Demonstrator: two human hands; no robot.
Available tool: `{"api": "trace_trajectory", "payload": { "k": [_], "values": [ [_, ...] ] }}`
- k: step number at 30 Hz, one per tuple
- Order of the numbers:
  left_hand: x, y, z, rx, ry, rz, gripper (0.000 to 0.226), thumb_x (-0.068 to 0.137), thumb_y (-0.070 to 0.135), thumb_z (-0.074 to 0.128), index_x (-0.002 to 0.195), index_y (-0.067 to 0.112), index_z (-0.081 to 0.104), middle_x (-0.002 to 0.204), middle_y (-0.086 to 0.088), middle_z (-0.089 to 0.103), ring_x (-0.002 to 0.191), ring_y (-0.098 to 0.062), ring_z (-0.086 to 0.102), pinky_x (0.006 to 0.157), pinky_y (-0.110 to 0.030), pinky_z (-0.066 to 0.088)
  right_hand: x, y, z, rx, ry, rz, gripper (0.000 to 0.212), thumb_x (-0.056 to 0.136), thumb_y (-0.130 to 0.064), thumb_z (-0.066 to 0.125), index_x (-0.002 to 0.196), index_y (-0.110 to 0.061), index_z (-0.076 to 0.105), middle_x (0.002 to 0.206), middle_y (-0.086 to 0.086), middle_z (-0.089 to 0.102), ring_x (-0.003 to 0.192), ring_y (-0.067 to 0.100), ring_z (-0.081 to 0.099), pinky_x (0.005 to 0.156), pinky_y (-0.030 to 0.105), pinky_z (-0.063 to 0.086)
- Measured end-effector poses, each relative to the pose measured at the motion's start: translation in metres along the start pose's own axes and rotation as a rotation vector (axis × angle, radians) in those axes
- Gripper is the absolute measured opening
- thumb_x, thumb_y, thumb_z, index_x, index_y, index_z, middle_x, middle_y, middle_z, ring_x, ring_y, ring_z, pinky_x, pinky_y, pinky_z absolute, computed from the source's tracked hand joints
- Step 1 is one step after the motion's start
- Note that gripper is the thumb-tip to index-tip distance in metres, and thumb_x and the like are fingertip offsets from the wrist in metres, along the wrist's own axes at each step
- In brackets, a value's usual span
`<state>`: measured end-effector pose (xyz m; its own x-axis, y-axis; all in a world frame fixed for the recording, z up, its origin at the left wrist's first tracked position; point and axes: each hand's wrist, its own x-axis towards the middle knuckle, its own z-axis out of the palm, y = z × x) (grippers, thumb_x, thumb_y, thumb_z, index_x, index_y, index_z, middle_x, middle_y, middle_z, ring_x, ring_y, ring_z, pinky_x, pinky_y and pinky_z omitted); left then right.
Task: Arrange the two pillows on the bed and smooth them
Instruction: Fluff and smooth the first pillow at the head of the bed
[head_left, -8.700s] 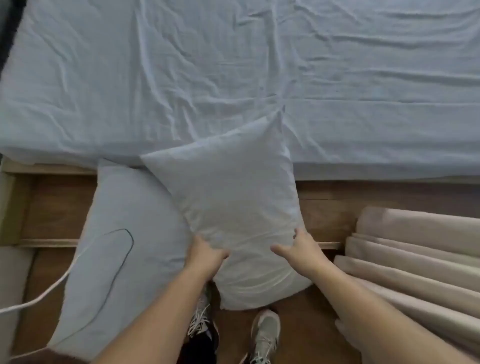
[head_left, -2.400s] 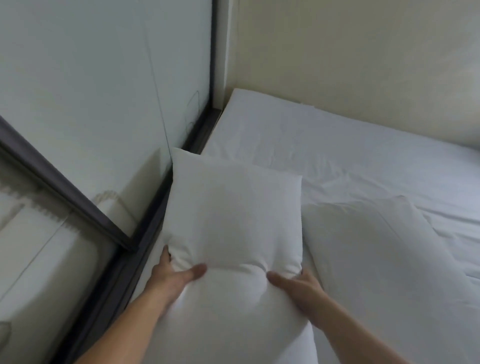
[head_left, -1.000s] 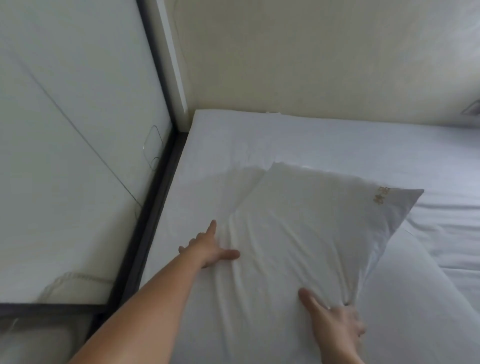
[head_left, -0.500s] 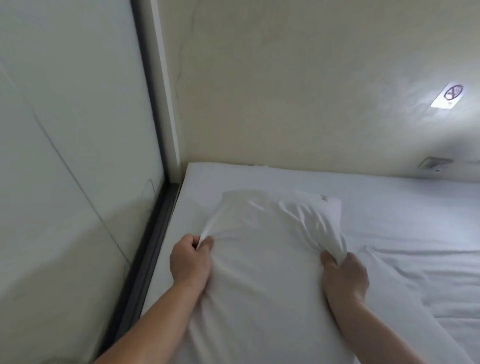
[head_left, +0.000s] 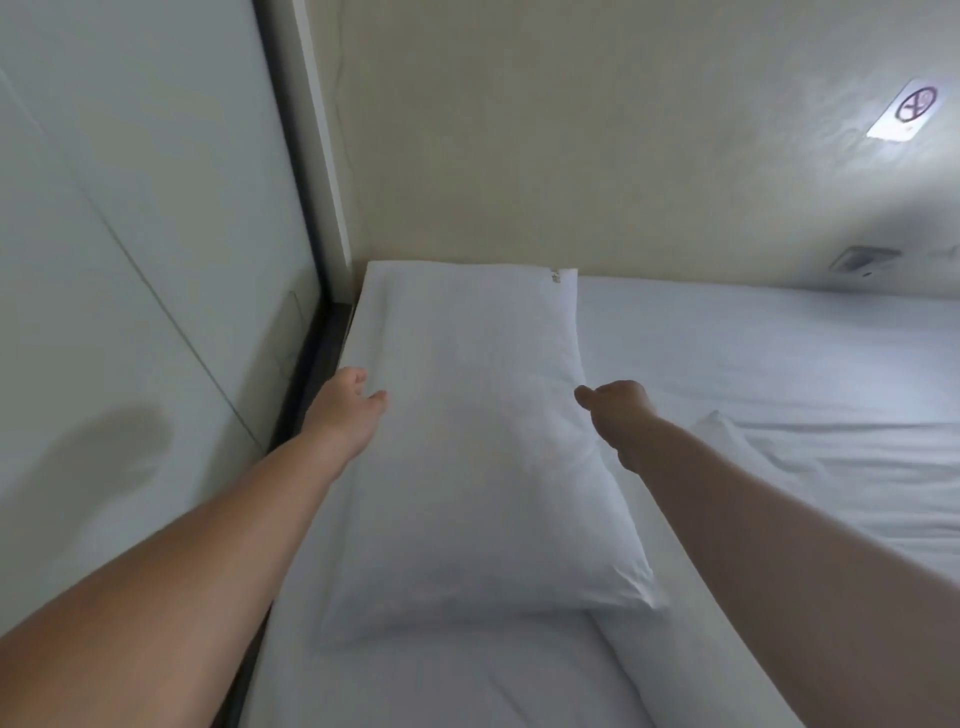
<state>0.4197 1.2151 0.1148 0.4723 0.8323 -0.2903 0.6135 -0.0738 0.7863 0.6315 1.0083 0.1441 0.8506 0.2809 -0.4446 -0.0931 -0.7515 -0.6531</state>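
Plump white pillow (head_left: 478, 447) lay smooth on the sheet (head_left: 769, 353) — left hand (head_left: 349, 404) at 9 o'clock, fingers loosely apart; right hand (head_left: 621, 408) at 3, fingers curled together.

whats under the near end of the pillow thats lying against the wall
The pillow's near end overlaps the second pillow, which lies on the sheet. How far that pillow runs beneath is covered. Both hands flank the top one.

Both forearms bare to the frame edge; no sleeves, watch, rings or bands visible. Left hand (head_left: 349, 402) and right hand (head_left: 621, 402) ungloved. Fingers mostly hidden from this angle. No markings seen on either arm.
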Motion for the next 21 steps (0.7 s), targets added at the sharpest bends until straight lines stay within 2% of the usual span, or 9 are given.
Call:
{"api": "trace_trajectory", "payload": {
  "k": [1, 3, 6, 9, 12, 15, 19, 20, 21],
  "values": [
    [-0.003, -0.005, 0.005, 0.008, -0.028, -0.004, 0.057, 0.089, 0.025, 0.062, 0.14, 0.01, 0.044, 0.146, -0.012, 0.048, 0.13, -0.027, 0.049, 0.109, -0.043, 0.039, -0.001, 0.006, 0.0, -0.009, -0.021, 0.022, 0.026, 0.089, -0.027, 0.061, 0.083, -0.001, 0.057, 0.07, 0.011, 0.048, 0.063, 0.029, 0.047, 0.064, 0.034, 0.04],
    [-0.007, -0.013, 0.017, 0.034, -0.086, -0.018, 0.062, 0.087, 0.03, 0.064, 0.142, 0.012, 0.041, 0.149, -0.011, 0.044, 0.134, -0.027, 0.045, 0.11, -0.043, 0.037, 0.007, 0.021, -0.004, -0.029, -0.036, 0.038, 0.033, 0.088, -0.028, 0.061, 0.069, -0.009, 0.041, 0.063, 0.006, 0.03, 0.056, 0.023, 0.029, 0.055, 0.029, 0.028],
    [-0.012, -0.024, 0.036, 0.065, -0.143, -0.073, 0.071, 0.085, 0.036, 0.066, 0.146, 0.016, 0.035, 0.153, -0.011, 0.038, 0.136, -0.03, 0.042, 0.111, -0.044, 0.035, 0.013, 0.037, -0.014, -0.039, -0.052, 0.053, 0.038, 0.091, -0.032, 0.059, 0.063, -0.013, 0.04, 0.061, 0.003, 0.038, 0.05, 0.021, 0.035, 0.049, 0.026, 0.031],
    [-0.016, -0.029, 0.052, 0.089, -0.159, -0.126, 0.077, 0.084, 0.039, 0.067, 0.148, 0.017, 0.031, 0.154, -0.012, 0.035, 0.137, -0.031, 0.04, 0.11, -0.042, 0.035, 0.017, 0.051, -0.023, -0.026, -0.059, 0.077, 0.034, 0.089, -0.036, 0.061, 0.068, -0.013, 0.047, 0.067, 0.004, 0.044, 0.052, 0.021, 0.038, 0.054, 0.027, 0.036],
    [-0.02, -0.031, 0.067, 0.125, -0.178, -0.138, 0.08, 0.083, 0.042, 0.067, 0.149, 0.019, 0.028, 0.156, -0.011, 0.033, 0.138, -0.031, 0.039, 0.107, -0.04, 0.035, 0.021, 0.063, -0.024, 0.026, -0.071, 0.123, 0.03, 0.084, -0.038, 0.066, 0.087, -0.009, 0.06, 0.079, 0.009, 0.041, 0.065, 0.025, 0.034, 0.064, 0.036, 0.032],
    [-0.022, -0.03, 0.074, 0.157, -0.181, -0.143, 0.08, 0.084, 0.043, 0.066, 0.15, 0.02, 0.027, 0.156, -0.011, 0.031, 0.138, -0.031, 0.038, 0.108, -0.042, 0.036, 0.027, 0.073, -0.023, 0.069, -0.099, 0.115, 0.047, 0.084, -0.037, 0.067, 0.104, 0.005, 0.062, 0.08, 0.01, 0.041, 0.07, 0.026, 0.037, 0.065, 0.038, 0.031],
    [-0.026, -0.02, 0.075, 0.244, -0.164, -0.164, 0.084, 0.082, 0.046, 0.066, 0.15, 0.018, 0.025, 0.154, -0.012, 0.032, 0.137, -0.034, 0.037, 0.111, -0.047, 0.035, 0.033, 0.093, -0.029, 0.04, -0.092, 0.093, 0.036, 0.088, -0.034, 0.067, 0.073, -0.003, 0.054, 0.066, 0.008, 0.039, 0.056, 0.022, 0.035, 0.055, 0.029, 0.03],
    [-0.028, -0.023, 0.074, 0.25, -0.143, -0.189, 0.085, 0.082, 0.047, 0.065, 0.15, 0.017, 0.023, 0.153, -0.013, 0.031, 0.137, -0.035, 0.037, 0.11, -0.048, 0.035, 0.033, 0.1, -0.029, 0.047, -0.092, 0.087, 0.039, 0.09, -0.032, 0.066, 0.077, 0.004, 0.058, 0.065, 0.008, 0.039, 0.056, 0.022, 0.036, 0.052, 0.027, 0.028],
    [-0.028, -0.027, 0.072, 0.259, -0.128, -0.225, 0.088, 0.082, 0.048, 0.065, 0.15, 0.017, 0.021, 0.153, -0.015, 0.031, 0.137, -0.036, 0.037, 0.11, -0.049, 0.035, 0.034, 0.105, -0.028, 0.063, -0.09, 0.082, 0.046, 0.09, -0.03, 0.067, 0.089, 0.015, 0.059, 0.067, 0.009, 0.039, 0.059, 0.022, 0.036, 0.052, 0.027, 0.026]
  ]
}}
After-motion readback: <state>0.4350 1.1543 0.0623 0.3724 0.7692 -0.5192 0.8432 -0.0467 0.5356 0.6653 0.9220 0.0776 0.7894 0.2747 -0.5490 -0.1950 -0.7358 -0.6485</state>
